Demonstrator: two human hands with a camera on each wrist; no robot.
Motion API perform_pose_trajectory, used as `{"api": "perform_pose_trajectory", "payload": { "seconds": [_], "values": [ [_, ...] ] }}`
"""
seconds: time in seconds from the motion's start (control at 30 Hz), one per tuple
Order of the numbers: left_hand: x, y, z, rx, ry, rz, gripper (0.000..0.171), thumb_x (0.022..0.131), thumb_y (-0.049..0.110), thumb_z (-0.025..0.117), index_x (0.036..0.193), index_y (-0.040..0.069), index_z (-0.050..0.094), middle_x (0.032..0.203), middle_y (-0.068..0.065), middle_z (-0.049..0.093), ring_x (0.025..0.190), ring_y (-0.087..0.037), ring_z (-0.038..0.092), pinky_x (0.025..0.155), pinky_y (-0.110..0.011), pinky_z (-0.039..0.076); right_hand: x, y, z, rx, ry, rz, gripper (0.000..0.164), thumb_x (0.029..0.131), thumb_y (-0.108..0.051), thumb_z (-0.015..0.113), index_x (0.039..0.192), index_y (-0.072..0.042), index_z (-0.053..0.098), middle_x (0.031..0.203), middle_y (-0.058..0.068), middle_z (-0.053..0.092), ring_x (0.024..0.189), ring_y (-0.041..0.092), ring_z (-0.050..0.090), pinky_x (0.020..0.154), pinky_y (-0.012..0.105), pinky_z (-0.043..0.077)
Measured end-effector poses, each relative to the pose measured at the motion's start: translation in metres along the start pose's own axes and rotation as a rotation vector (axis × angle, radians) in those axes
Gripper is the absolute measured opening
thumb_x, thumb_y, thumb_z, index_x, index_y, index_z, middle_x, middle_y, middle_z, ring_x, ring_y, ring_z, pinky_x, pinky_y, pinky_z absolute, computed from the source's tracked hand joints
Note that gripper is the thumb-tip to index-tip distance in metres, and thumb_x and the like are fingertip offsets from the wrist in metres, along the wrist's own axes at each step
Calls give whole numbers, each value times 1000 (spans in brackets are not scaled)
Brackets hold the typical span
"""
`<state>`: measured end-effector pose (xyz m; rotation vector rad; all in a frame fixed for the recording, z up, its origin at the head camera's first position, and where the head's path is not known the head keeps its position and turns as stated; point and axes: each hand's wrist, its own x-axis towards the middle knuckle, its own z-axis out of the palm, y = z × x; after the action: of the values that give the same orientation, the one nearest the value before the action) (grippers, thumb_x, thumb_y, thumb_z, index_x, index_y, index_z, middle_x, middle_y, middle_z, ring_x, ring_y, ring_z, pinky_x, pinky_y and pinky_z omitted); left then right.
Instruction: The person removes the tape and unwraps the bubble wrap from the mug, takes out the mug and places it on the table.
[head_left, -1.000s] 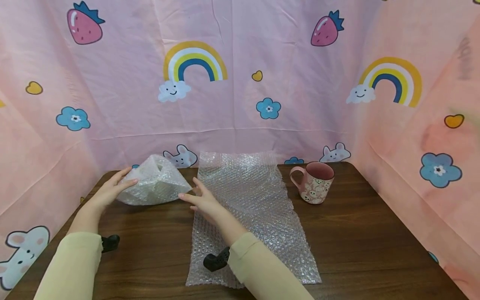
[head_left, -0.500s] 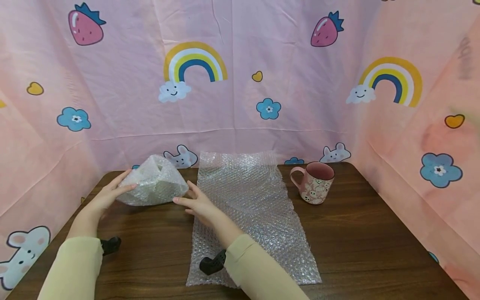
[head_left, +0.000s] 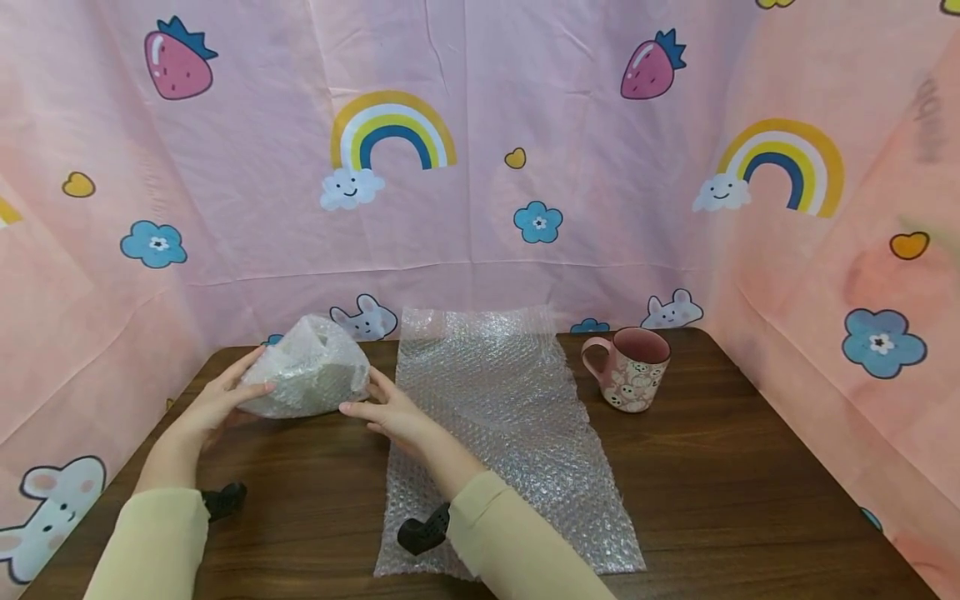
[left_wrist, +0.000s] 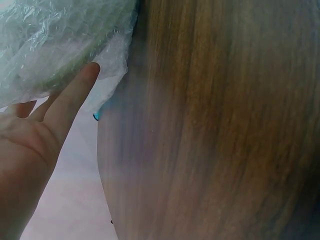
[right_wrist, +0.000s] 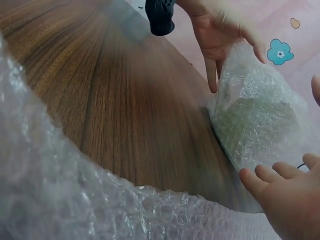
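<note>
A bundle of bubble wrap (head_left: 311,371) sits at the back left of the table, with a pale greenish, curved-edged thing showing dimly inside. My left hand (head_left: 213,408) touches its left side, fingers mostly straight. In the left wrist view the left hand (left_wrist: 47,132) has a fingertip against the wrap's lower edge. On the bundle's other side, my right hand (head_left: 401,421) touches with extended fingers, its thumb toward the front. The right wrist view shows the right hand (right_wrist: 295,195) beside the bundle (right_wrist: 260,117), the left hand (right_wrist: 220,35) opposite.
A flat sheet of bubble wrap (head_left: 517,442) lies down the middle of the wooden table (head_left: 720,500), partly under my right forearm. A pink mug (head_left: 633,375) with a printed pattern stands upright at the back right. Patterned pink cloth (head_left: 480,217) hangs around the table.
My right hand has moved left, from the bundle's pointed right corner to its side. That corner is now folded in, and the bundle looks narrower. The left hand stays at the left side.
</note>
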<state>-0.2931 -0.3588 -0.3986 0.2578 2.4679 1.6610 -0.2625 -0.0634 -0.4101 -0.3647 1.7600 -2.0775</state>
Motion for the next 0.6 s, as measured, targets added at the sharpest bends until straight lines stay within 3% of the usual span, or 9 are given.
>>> {"api": "perform_pose_trajectory", "payload": {
  "seconds": [0.27, 0.37, 0.5, 0.6],
  "values": [
    [-2, -1, 8, -3, 25, 23, 74, 98, 31, 54, 154, 34, 7, 157, -21, -6, 133, -49, 20, 92, -56, 41, 2, 2, 4, -41, -30, 32, 81, 89, -20, 70, 154, -25, 21, 151, 5, 32, 133, 24, 37, 103, 41, 37],
    [-2, -1, 10, 0, 30, 27, 73, 99, 30, 54, 155, 33, 7, 157, -22, -3, 131, -45, 25, 88, -48, 45, 2, 2, 6, -59, -57, 33, 81, 90, -20, 69, 154, -26, 19, 153, 5, 28, 132, 24, 40, 104, 41, 36],
    [-3, -3, 13, -3, 37, 34, 72, 99, 28, 54, 155, 33, 9, 156, -24, 3, 118, -24, 43, 80, -31, 48, 2, 2, 7, -75, -84, 31, 81, 91, -20, 67, 155, -25, 16, 154, 6, 25, 128, 21, 45, 105, 42, 35],
    [-4, -4, 16, -8, 48, 48, 71, 98, 27, 55, 155, 33, 11, 155, -25, 9, 105, -7, 47, 78, -28, 49, 2, 3, 8, -81, -88, 38, 81, 91, -21, 67, 155, -25, 16, 155, 4, 24, 129, 21, 43, 105, 41, 35]
  ]
}}
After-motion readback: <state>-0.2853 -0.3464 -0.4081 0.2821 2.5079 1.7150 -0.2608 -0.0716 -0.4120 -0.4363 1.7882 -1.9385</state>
